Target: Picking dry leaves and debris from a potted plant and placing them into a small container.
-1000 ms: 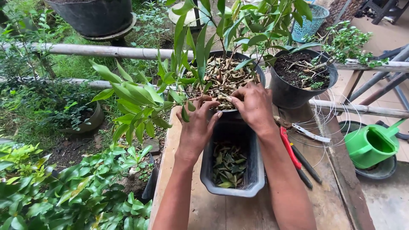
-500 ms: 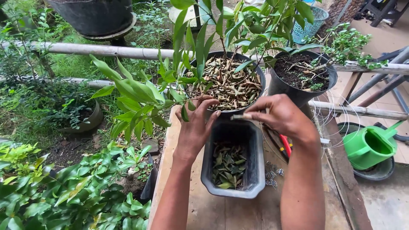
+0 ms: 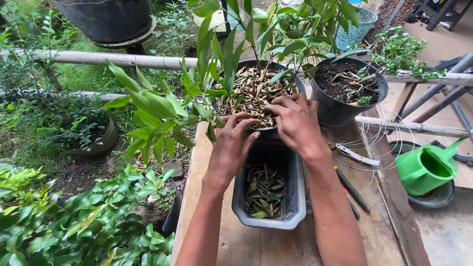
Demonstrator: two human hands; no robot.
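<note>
A round black pot (image 3: 299, 80) filled with dry brown leaves (image 3: 253, 88) holds a green leafy plant (image 3: 231, 54). My left hand (image 3: 232, 144) rests at the pot's near rim, fingers curled beside a leafy branch (image 3: 162, 111). My right hand (image 3: 294, 120) reaches over the rim, its fingertips down on the dry leaves. Just below both hands sits a grey rectangular tub (image 3: 290, 197) with loose leaves (image 3: 263, 189) in its bottom. Whether either hand pinches a leaf is hidden.
A wooden table (image 3: 246, 246) carries the tub, shears (image 3: 352, 189), coiled wire (image 3: 382, 148) and a second black pot of soil (image 3: 347, 86). A green watering can (image 3: 426, 167) stands at the right. Bamboo rails (image 3: 113, 59) and bushes (image 3: 74, 216) lie left.
My right hand, lifted to the right over the tub half a second ago, has come back onto the dry leaves in the pot. My left hand has stayed at the rim.
</note>
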